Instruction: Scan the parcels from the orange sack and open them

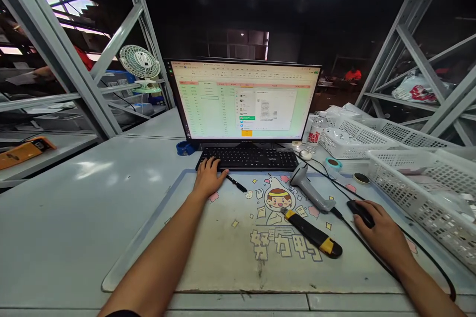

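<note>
My left hand (208, 177) rests at the left end of a black keyboard (253, 157), fingers spread over its keys. My right hand (381, 228) is curled over a black computer mouse (360, 213) at the right of a printed desk mat (215, 252). Between my hands lie a black and yellow utility knife (312, 233) and a grey barcode scanner (310, 189) with a cable. A black pen (237, 183) lies just right of my left hand. Behind the keyboard a lit monitor (211, 109) shows a spreadsheet with a chat window over it.
White perforated baskets (420, 193) line the right side, near a plastic bottle (316, 131) and tape rolls (333, 163). A blue tape roll (185, 148) sits left of the keyboard. A small fan (140, 62) stands by the metal rack. A person in red (353, 75) is far behind.
</note>
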`<state>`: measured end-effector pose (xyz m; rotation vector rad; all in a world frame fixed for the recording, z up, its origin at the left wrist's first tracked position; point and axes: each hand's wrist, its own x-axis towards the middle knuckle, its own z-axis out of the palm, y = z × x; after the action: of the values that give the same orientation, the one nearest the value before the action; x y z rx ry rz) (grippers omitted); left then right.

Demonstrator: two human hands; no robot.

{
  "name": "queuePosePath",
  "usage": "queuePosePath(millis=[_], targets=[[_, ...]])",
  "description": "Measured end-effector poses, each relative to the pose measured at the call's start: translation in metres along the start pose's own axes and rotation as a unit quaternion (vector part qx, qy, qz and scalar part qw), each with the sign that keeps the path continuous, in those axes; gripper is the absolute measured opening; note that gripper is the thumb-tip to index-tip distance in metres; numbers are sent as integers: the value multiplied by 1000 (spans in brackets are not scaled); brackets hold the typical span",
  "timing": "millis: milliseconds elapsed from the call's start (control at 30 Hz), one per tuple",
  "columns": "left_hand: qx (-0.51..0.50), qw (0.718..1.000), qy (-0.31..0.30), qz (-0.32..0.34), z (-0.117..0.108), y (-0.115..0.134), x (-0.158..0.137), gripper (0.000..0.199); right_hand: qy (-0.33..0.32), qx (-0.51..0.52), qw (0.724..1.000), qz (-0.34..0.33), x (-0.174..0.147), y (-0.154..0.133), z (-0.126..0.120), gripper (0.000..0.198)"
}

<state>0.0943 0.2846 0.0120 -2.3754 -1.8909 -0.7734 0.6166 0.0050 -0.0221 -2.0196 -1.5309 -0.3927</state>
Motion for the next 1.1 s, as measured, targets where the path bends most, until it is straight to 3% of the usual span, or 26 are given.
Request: queuePosePath(millis=[1100], targets=[[21, 1000, -16, -7, -4, 5, -2, 68, -14, -10, 1000, 14, 0, -1, -6, 50]])
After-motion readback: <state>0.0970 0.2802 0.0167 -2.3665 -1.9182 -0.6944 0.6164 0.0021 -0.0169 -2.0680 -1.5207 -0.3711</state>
